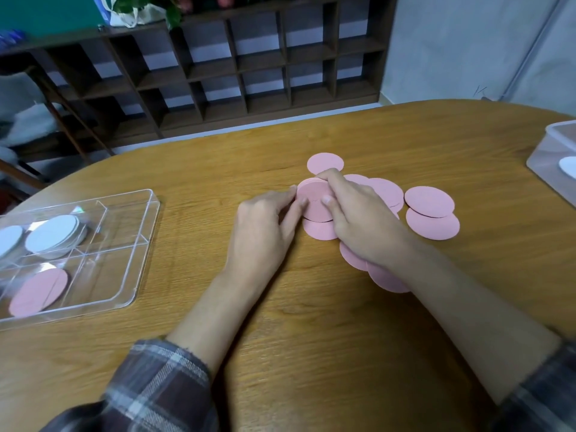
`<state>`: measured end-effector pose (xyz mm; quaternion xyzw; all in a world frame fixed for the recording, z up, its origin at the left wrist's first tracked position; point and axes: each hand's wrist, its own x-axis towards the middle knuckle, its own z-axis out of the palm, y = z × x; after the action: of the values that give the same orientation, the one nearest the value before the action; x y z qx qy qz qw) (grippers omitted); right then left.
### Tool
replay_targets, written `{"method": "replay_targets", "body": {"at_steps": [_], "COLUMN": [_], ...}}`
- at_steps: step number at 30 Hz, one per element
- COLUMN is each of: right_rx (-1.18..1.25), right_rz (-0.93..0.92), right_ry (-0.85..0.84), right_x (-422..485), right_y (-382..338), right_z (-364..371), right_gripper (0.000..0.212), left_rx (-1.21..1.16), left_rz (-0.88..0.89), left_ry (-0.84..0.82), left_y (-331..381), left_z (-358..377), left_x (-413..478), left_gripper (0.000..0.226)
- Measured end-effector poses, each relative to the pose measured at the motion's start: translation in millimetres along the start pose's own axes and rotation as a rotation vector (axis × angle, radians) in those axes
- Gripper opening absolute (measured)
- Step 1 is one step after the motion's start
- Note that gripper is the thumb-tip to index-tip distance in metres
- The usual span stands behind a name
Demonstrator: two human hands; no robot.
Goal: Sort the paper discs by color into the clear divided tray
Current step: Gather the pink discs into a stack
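Both the left hand (pixel 268 219) and right hand (pixel 358 219) pinch a flat-lying pink disc stack (pixel 314 194) on the worktop (pixel 280 322); the clear divided tray (pixel 137 260) holds white discs (pixel 53 233) and 1 pink disc (pixel 39 293) in separate compartments.

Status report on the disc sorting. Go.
Left hand and right hand gathering a small stack of pink discs. More pink discs loose on table. Divided tray unobstructed, left.

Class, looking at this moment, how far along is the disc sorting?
Done: white discs and some pink discs sit in separate compartments of the clear tray. In hand: both hands, left hand and right hand, gather a pink stack. Left: loose pink discs on the table.
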<state>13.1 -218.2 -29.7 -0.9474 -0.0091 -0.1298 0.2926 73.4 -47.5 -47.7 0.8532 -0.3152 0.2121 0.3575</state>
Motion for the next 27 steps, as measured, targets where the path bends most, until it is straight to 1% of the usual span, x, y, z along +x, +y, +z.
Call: {"method": "replay_targets", "body": {"at_steps": [2, 6, 8, 14, 18, 20, 22, 24, 27], "right_rx": [-0.016, 0.033, 0.055, 0.093, 0.089, 0.117, 0.163, 0.203, 0.22], "right_rz": [0.004, 0.098, 0.122, 0.164, 0.143, 0.144, 0.152, 0.157, 0.158], "right_ry": [0.054, 0.169, 0.206, 0.277, 0.262, 0.252, 0.232, 0.2, 0.166], "right_x": [1, 4, 4, 5, 4, 4, 5, 4, 3], "right_y": [3, 11, 13, 14, 14, 14, 14, 12, 8], "right_z": [-4, -12, -13, -17, -14, -13, -13, -13, -12], "right_gripper": [0.024, 0.025, 0.024, 0.026, 0.027, 0.026, 0.025, 0.024, 0.025], "left_rx": [0.022, -0.025, -0.047, -0.026, 0.049, 0.035, 0.053, 0.068, 0.033], "left_rz": [-0.034, -0.003, 0.018, 0.068, 0.163, 0.201, 0.207, 0.174, 0.131], "left_ry": [-0.067, -0.314, -0.379, -0.406, -0.389, -0.346, -0.269, -0.218, -0.182], "left_y": [0, 0, -1, -8, -6, -5, -4, -3, -1], "left_z": [1, 3, 3, 3, 2, -1, -3, -5, -7], "left_x": [-1, -4, -5, -5, -4, -3, -2, -2, -2], "left_gripper": [0.039, 0.07, 0.075, 0.056, 0.047, 0.037, 0.032, 0.03, 0.016]}}
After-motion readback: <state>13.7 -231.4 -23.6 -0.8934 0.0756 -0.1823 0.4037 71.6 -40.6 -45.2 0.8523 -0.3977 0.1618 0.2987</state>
